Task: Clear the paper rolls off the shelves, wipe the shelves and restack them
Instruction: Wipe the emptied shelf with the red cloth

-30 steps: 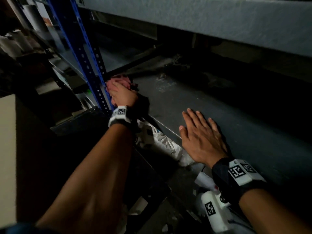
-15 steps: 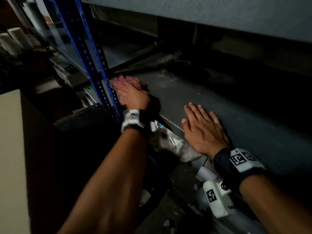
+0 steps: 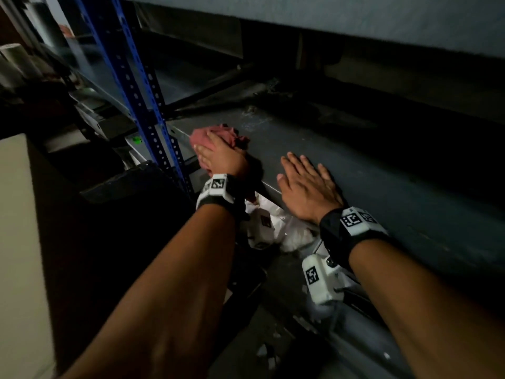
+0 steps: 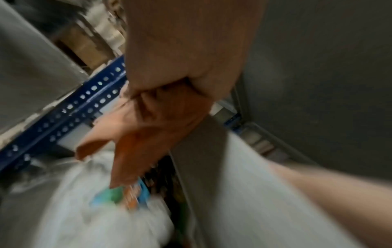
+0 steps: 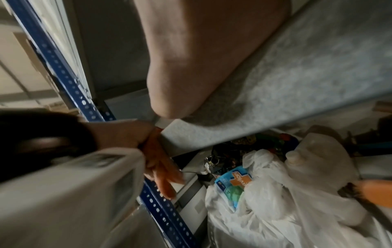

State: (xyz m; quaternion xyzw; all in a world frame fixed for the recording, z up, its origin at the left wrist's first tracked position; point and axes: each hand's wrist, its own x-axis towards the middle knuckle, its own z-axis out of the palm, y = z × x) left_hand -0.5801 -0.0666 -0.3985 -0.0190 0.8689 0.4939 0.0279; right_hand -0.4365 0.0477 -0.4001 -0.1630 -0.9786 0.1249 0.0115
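My left hand (image 3: 218, 157) presses a crumpled pink cloth (image 3: 216, 136) onto the grey shelf (image 3: 341, 165), close to its front left corner. The left wrist view shows the cloth (image 4: 148, 127) bunched under the palm, a loose end hanging over the shelf edge. My right hand (image 3: 306, 181) lies flat on the shelf near the front edge, fingers straight, holding nothing. A few pale paper rolls (image 3: 11, 61) stand at the far left, dim and partly cut off.
A blue perforated upright (image 3: 142, 105) rises just left of the cloth. Below the shelf edge sits a white plastic bag (image 5: 275, 193) with a blue packet (image 5: 233, 181) in it. The shelf above (image 3: 355, 17) hangs low overhead. A pale box (image 3: 19, 242) stands at the left.
The left hand with the cloth has slid along the shelf towards the right hand, away from the blue upright. The right hand stays flat on the shelf.
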